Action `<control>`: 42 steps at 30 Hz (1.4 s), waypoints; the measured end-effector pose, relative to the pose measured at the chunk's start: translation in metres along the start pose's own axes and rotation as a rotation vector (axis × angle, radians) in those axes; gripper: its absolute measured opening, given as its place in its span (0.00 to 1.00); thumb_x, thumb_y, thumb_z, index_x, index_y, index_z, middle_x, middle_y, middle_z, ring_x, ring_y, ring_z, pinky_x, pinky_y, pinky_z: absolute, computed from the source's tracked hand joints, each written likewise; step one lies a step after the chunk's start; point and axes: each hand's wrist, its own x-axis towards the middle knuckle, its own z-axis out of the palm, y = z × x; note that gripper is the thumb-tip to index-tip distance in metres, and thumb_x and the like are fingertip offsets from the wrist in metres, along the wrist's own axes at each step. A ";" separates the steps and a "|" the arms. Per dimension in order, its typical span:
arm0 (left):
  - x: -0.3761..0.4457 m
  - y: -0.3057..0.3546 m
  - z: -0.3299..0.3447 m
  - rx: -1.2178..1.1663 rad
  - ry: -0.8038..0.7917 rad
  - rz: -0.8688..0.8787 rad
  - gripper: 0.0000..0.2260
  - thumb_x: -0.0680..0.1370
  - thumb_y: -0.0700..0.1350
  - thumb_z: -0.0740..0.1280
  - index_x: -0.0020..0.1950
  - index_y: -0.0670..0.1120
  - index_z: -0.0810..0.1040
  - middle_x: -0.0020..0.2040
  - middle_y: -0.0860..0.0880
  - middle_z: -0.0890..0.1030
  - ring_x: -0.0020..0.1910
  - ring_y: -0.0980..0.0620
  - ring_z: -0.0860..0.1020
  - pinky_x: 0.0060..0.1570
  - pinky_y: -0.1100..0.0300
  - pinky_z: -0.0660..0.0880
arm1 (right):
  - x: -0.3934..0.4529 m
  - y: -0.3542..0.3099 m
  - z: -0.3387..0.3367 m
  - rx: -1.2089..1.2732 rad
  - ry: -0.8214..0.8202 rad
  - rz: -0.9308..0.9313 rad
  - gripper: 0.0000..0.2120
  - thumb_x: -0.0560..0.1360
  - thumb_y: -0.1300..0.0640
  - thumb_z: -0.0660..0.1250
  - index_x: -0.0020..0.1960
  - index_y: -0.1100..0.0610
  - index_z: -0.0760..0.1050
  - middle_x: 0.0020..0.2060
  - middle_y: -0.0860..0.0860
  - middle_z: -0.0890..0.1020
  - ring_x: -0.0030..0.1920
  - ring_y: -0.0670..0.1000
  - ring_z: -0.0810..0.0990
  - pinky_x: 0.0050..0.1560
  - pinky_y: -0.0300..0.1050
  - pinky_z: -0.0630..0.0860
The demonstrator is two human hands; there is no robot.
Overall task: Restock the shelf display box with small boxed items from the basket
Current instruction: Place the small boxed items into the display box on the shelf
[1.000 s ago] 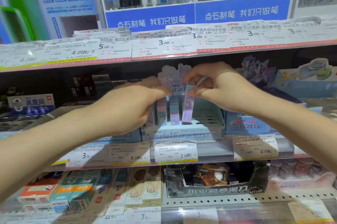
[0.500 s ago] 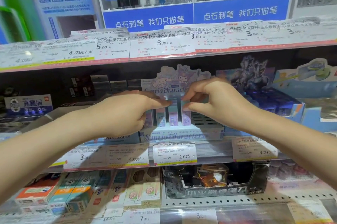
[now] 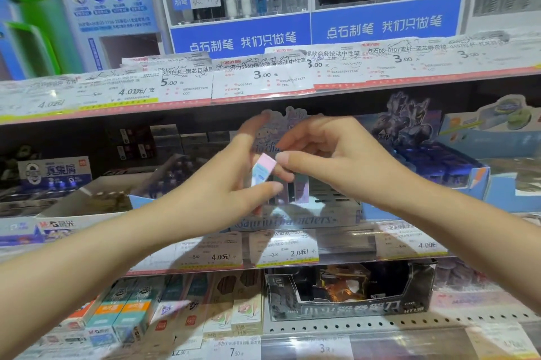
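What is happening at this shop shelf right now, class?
A person is restocking a pastel display box on the middle shelf. The left hand holds a small pink and blue box just in front of the display box, and the right hand meets it at its top corner with the fingertips. A few similar small boxes already stand upright inside. Price tags line the shelf edge.

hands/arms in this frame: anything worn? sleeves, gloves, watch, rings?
Nothing worn that shows. The left hand and right hand are both bare: no gloves, and no rings on the fingers that can be seen. Both forearms are bare from wrist to frame edge, with no sleeve, watch or band. Nails look short and unpainted, though the left hand is partly motion-blurred.
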 end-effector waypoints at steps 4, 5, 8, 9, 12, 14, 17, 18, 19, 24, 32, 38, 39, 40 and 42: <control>0.005 -0.002 0.011 -0.052 -0.043 -0.006 0.38 0.76 0.33 0.64 0.74 0.57 0.45 0.34 0.58 0.80 0.25 0.57 0.72 0.27 0.62 0.73 | 0.001 -0.001 0.005 0.024 -0.049 0.058 0.06 0.67 0.58 0.73 0.42 0.58 0.79 0.34 0.56 0.81 0.32 0.50 0.76 0.36 0.54 0.77; 0.006 -0.003 0.013 -0.061 -0.045 -0.007 0.37 0.76 0.33 0.64 0.73 0.58 0.46 0.35 0.56 0.80 0.26 0.56 0.73 0.28 0.62 0.73 | 0.001 0.000 0.004 0.027 -0.040 0.067 0.06 0.67 0.59 0.74 0.41 0.57 0.79 0.34 0.54 0.80 0.33 0.50 0.76 0.35 0.53 0.76; 0.012 -0.001 0.018 -0.050 -0.019 -0.007 0.37 0.73 0.40 0.67 0.70 0.62 0.47 0.48 0.45 0.82 0.37 0.45 0.81 0.36 0.54 0.79 | 0.001 0.000 -0.001 0.076 -0.011 0.075 0.05 0.68 0.61 0.72 0.41 0.57 0.78 0.36 0.54 0.81 0.36 0.48 0.78 0.40 0.46 0.77; 0.013 -0.001 0.018 -0.056 -0.014 -0.017 0.37 0.72 0.43 0.68 0.70 0.63 0.47 0.52 0.42 0.81 0.43 0.44 0.82 0.42 0.50 0.80 | 0.001 0.001 -0.003 0.094 -0.006 0.070 0.04 0.68 0.62 0.72 0.41 0.57 0.77 0.37 0.55 0.81 0.37 0.48 0.78 0.42 0.45 0.77; 0.015 -0.003 0.018 -0.012 -0.005 0.007 0.37 0.68 0.51 0.70 0.70 0.63 0.52 0.57 0.43 0.80 0.53 0.46 0.81 0.53 0.42 0.77 | 0.000 0.005 -0.011 0.113 0.000 0.062 0.06 0.69 0.65 0.70 0.40 0.56 0.76 0.37 0.53 0.81 0.36 0.45 0.79 0.42 0.40 0.77; 0.015 -0.005 0.015 0.187 0.019 0.083 0.34 0.67 0.56 0.68 0.70 0.54 0.58 0.54 0.43 0.80 0.53 0.45 0.79 0.52 0.42 0.76 | -0.001 0.008 -0.018 0.137 0.029 0.072 0.05 0.70 0.66 0.69 0.41 0.57 0.76 0.36 0.52 0.81 0.33 0.43 0.79 0.37 0.33 0.78; 0.014 -0.004 0.004 0.533 0.028 0.228 0.28 0.66 0.52 0.61 0.64 0.44 0.70 0.53 0.44 0.80 0.52 0.46 0.78 0.52 0.48 0.75 | -0.002 0.014 -0.031 0.038 0.085 0.058 0.05 0.69 0.65 0.70 0.40 0.57 0.77 0.37 0.54 0.82 0.36 0.44 0.80 0.38 0.29 0.76; 0.013 -0.005 0.001 0.607 -0.015 0.259 0.27 0.66 0.50 0.60 0.64 0.44 0.72 0.55 0.45 0.80 0.54 0.46 0.77 0.54 0.50 0.74 | -0.002 0.015 -0.034 -0.033 0.092 0.045 0.04 0.69 0.64 0.71 0.40 0.56 0.78 0.37 0.54 0.83 0.37 0.45 0.80 0.38 0.28 0.74; 0.013 -0.007 -0.002 0.642 -0.079 0.244 0.28 0.65 0.49 0.59 0.65 0.47 0.72 0.57 0.46 0.79 0.57 0.47 0.77 0.56 0.51 0.73 | -0.002 0.017 -0.037 -0.089 0.093 0.033 0.03 0.69 0.63 0.71 0.41 0.57 0.79 0.38 0.54 0.84 0.38 0.46 0.80 0.37 0.28 0.72; 0.012 -0.012 -0.007 0.659 -0.312 0.016 0.36 0.62 0.51 0.55 0.71 0.66 0.56 0.63 0.51 0.78 0.55 0.43 0.80 0.54 0.48 0.77 | 0.001 0.027 -0.036 -0.185 0.071 0.011 0.05 0.69 0.65 0.71 0.43 0.58 0.79 0.40 0.57 0.84 0.41 0.53 0.81 0.44 0.39 0.77; 0.014 -0.009 -0.011 0.635 -0.381 -0.032 0.37 0.64 0.44 0.60 0.72 0.64 0.59 0.70 0.62 0.67 0.56 0.44 0.80 0.58 0.52 0.75 | 0.007 0.031 -0.035 -0.259 0.024 0.014 0.06 0.68 0.62 0.72 0.40 0.51 0.79 0.39 0.52 0.84 0.40 0.50 0.82 0.47 0.45 0.78; 0.015 -0.006 -0.014 0.619 -0.434 -0.036 0.37 0.63 0.44 0.59 0.67 0.72 0.55 0.70 0.66 0.64 0.51 0.44 0.81 0.52 0.54 0.78 | -0.002 0.044 -0.031 -0.266 0.003 0.038 0.02 0.68 0.61 0.72 0.41 0.57 0.80 0.35 0.51 0.83 0.37 0.50 0.81 0.42 0.43 0.77; 0.016 -0.006 -0.014 0.623 -0.438 -0.044 0.37 0.63 0.44 0.59 0.67 0.72 0.55 0.71 0.66 0.64 0.48 0.45 0.82 0.49 0.54 0.79 | -0.003 0.047 -0.032 -0.266 0.015 0.032 0.03 0.69 0.61 0.71 0.42 0.59 0.80 0.36 0.53 0.83 0.37 0.50 0.81 0.42 0.45 0.77; 0.017 -0.005 -0.015 0.632 -0.442 -0.052 0.38 0.63 0.44 0.59 0.68 0.72 0.55 0.71 0.65 0.64 0.46 0.46 0.83 0.47 0.54 0.79 | -0.005 0.048 -0.032 -0.265 0.021 0.023 0.03 0.70 0.60 0.71 0.43 0.59 0.81 0.37 0.54 0.83 0.38 0.51 0.81 0.42 0.45 0.77; 0.020 -0.005 -0.016 0.658 -0.448 -0.071 0.38 0.64 0.42 0.60 0.69 0.70 0.56 0.71 0.65 0.64 0.40 0.52 0.82 0.43 0.56 0.79 | -0.009 0.049 -0.033 -0.239 0.018 0.006 0.03 0.71 0.60 0.69 0.44 0.57 0.81 0.41 0.53 0.84 0.40 0.48 0.81 0.44 0.42 0.78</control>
